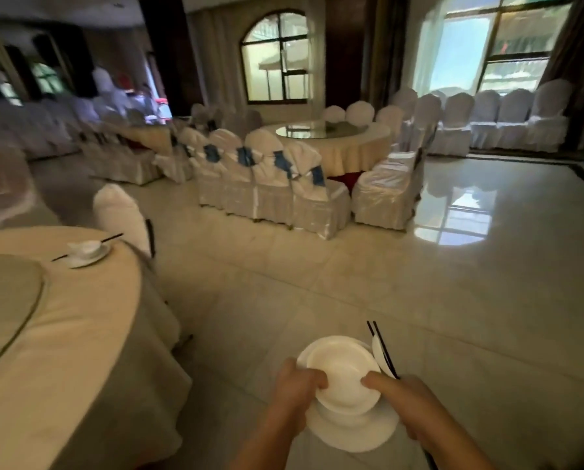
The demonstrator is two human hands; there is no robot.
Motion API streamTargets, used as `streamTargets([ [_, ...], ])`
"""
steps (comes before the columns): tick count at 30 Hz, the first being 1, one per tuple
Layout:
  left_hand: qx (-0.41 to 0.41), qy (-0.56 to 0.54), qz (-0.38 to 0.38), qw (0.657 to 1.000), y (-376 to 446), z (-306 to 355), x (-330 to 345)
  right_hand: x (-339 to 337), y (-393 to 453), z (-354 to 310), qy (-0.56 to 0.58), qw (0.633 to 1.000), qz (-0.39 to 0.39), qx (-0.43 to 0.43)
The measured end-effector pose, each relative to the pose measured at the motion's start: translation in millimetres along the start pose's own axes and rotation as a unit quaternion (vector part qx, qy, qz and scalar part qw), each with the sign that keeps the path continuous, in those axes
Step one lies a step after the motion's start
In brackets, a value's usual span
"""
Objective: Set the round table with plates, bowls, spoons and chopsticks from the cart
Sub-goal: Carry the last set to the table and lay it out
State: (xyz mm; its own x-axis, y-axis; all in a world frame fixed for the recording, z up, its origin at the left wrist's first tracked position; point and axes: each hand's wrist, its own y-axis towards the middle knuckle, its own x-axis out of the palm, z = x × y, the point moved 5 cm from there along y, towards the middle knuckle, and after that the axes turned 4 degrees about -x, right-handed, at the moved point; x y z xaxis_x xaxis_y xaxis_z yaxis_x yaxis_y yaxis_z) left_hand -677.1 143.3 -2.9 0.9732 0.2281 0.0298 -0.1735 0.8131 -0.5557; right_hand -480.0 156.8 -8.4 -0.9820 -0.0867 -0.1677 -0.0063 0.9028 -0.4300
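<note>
Round table (80,334) at left, covered with a cream cloth that hangs to the tiled floor (351,283). Glass turntable (5,300) sits on the table's middle; near the far edge lies one place setting: white plate (88,257) with a small bowl (87,247) on it and black chopsticks (112,237) laid across the plate rim. White-covered chair (122,215) stands on the floor just beyond that setting, close to the table edge.

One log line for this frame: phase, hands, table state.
phase: carrying | left hand: holds white plate stack | right hand: holds stack, black chopsticks | round cream-clothed table: one setting placed
</note>
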Motion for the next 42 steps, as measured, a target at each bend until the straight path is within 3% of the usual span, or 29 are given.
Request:
streamTargets([
  [9, 0.031, -0.059, 0.137, 0.988, 63, 46, -143, 155, 84, -95, -0.084, 0.985, -0.145, -0.037],
  [16, 0.010, -0.064, 0.232, 0.971, 175, 117, -195, 232, 217, -163, -0.116, 0.967, -0.219, -0.055],
  [23, 0.038, -0.075, 0.298, 0.951, 290, 227, -225, 285, 351, -277, -0.160, 0.947, -0.261, -0.097],
  [30, 0.050, -0.122, 0.322, 0.937, 396, 292, -274, 352, 459, -353, -0.191, 0.932, -0.281, -0.127],
  [36, 0.028, -0.167, 0.299, 0.939, 515, 334, -327, 432, 566, -393, -0.216, 0.928, -0.282, -0.113],
  [42, 0.046, -0.170, 0.276, 0.945, 627, 431, -391, 515, 677, -480, -0.225, 0.926, -0.278, -0.118],
])
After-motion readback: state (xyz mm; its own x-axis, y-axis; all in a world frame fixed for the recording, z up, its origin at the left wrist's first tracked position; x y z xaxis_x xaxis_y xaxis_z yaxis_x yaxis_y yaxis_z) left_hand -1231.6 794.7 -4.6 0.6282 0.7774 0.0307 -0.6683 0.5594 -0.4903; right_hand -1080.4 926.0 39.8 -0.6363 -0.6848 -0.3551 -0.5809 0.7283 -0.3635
